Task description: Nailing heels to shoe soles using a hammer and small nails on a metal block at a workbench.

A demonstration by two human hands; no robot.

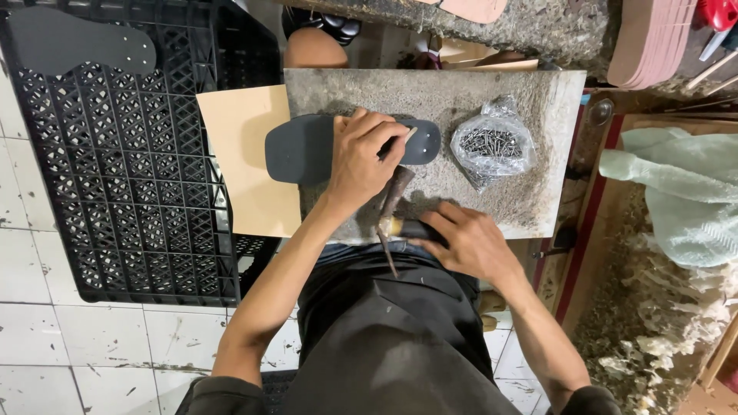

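A: Head view: what step is judged to be in hand?

B: A dark sole piece (307, 149) is pinned flat on the grey stone slab (492, 200) by the left hand (361, 165), whose fingers are curled around a thin pale stick. A hammer (393, 201) at the slab's near edge is gripped by the right hand (465, 242).

A: And what is called for next?

B: Probably a nail from the clear bag of nails (492, 144), just beside the sole, while the sole is kept steady.
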